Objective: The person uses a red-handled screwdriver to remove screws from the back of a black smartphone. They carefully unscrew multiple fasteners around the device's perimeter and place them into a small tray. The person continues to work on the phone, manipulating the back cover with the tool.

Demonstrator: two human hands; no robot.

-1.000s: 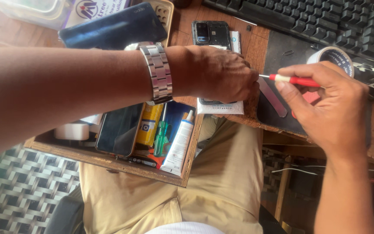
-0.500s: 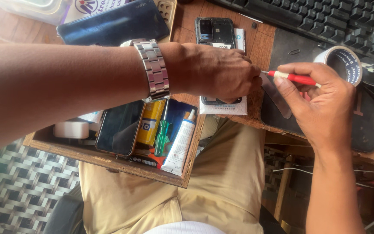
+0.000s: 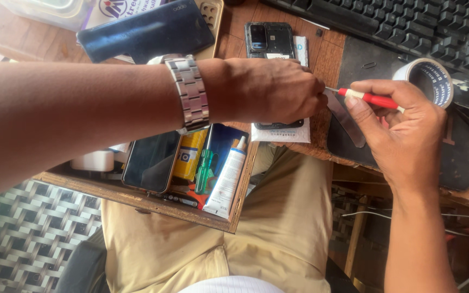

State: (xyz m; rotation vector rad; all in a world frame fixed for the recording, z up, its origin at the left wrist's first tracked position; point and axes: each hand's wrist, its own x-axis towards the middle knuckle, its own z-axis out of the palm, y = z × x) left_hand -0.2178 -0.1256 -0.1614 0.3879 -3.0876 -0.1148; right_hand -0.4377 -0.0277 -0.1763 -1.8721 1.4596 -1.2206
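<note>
Nearest, an open wooden drawer (image 3: 137,198) sits over the lap, holding a dark phone (image 3: 150,160), a green screwdriver (image 3: 204,171) and a white tube (image 3: 226,179). Above it, the left hand (image 3: 267,89), steel watch (image 3: 191,95) on the wrist, presses down on something on the counter (image 3: 327,59); its grip is curled over, and what lies beneath stays hidden. The right hand (image 3: 403,133) pinches a red-handled screwdriver (image 3: 367,99), its tip just at the left fingers. Beyond lie an opened phone (image 3: 270,38), a tape roll (image 3: 427,78) and a black keyboard (image 3: 403,24).
</note>
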